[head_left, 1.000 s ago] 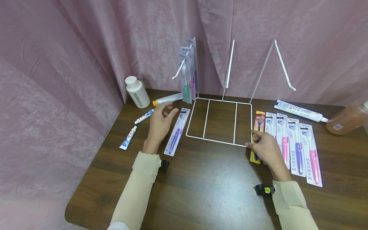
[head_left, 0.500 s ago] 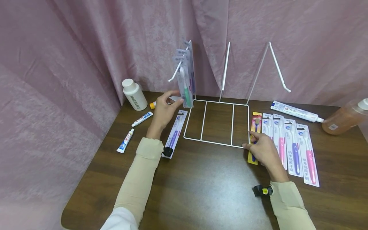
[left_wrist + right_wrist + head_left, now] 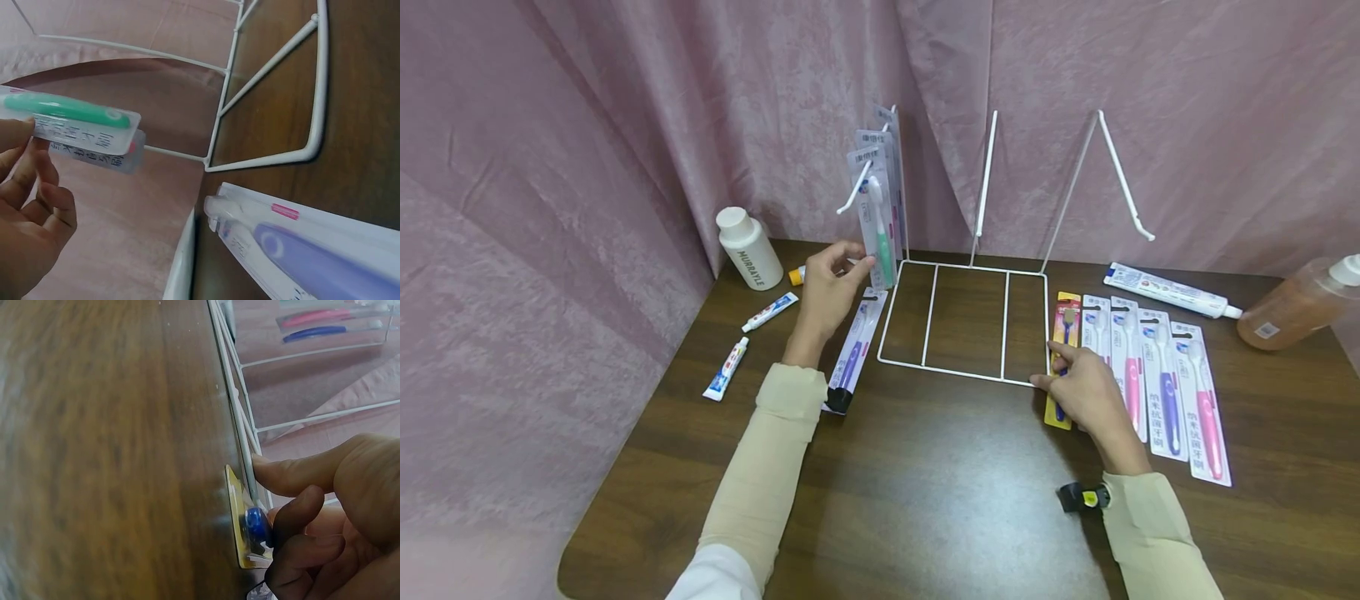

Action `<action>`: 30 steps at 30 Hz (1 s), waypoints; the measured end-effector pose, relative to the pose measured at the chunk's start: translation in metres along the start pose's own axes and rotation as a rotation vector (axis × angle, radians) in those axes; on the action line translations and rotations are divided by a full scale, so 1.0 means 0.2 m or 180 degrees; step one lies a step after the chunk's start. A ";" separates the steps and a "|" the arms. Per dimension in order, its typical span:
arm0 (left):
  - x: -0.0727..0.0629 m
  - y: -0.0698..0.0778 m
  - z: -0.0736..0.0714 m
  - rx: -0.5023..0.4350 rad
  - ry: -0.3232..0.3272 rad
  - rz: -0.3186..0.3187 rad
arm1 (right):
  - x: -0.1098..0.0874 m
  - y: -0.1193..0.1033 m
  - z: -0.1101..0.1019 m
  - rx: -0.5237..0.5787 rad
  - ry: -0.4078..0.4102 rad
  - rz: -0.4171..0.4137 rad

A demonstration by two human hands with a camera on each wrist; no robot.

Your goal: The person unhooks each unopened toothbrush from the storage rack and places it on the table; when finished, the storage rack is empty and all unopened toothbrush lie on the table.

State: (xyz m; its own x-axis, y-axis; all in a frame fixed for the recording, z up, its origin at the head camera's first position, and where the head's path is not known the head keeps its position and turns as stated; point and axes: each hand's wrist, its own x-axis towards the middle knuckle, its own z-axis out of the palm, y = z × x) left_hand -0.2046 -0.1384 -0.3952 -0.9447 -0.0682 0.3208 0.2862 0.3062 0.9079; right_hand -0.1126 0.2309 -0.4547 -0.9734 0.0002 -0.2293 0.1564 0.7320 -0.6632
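Observation:
My left hand [image 3: 829,287] pinches the lower edge of a packaged green toothbrush [image 3: 882,242], which hangs frontmost on the left hook of a white wire display rack [image 3: 922,364]. In the left wrist view, thumb and fingertips meet at the edge of the green toothbrush's pack [image 3: 81,119], with another pack behind it. Below that hand, a packaged purple toothbrush [image 3: 859,342] lies on the table. My right hand [image 3: 1088,387] grips the rack's front right corner, thumb and finger on the wire. It partly covers a toothbrush in a yellow-and-red pack [image 3: 1069,310].
Several packaged toothbrushes [image 3: 1167,383] lie in a row at right. Behind them are a toothpaste tube [image 3: 1168,289] and an amber pump bottle [image 3: 1296,308]. At left stand a white bottle [image 3: 750,250] and small toothpaste tubes [image 3: 726,368]. A pink curtain [image 3: 775,100] hangs behind.
My left hand has moved right and up to the hanging green toothbrush and taken hold of its pack, which now tilts forward. The right hand stays at the rack's corner.

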 end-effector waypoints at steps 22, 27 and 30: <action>-0.11 0.08 0.00 -0.0544 -0.0041 0.0261 | 0.00 -0.01 0.00 -0.0061 0.0030 -0.0042; -0.11 0.09 0.00 -0.0563 -0.0056 0.0309 | 0.00 0.00 0.00 -0.0030 0.0005 -0.0017; -0.11 0.09 0.00 -0.0565 -0.0068 0.0306 | 0.00 -0.01 0.00 -0.0004 -0.0018 0.0004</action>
State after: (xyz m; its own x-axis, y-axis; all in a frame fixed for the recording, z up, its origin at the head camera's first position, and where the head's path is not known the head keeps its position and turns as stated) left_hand -0.1783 -0.1321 -0.3854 -0.9142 -0.0261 0.4043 0.3973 0.1381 0.9072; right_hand -0.1122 0.2299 -0.4537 -0.9722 -0.0028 -0.2342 0.1574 0.7329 -0.6619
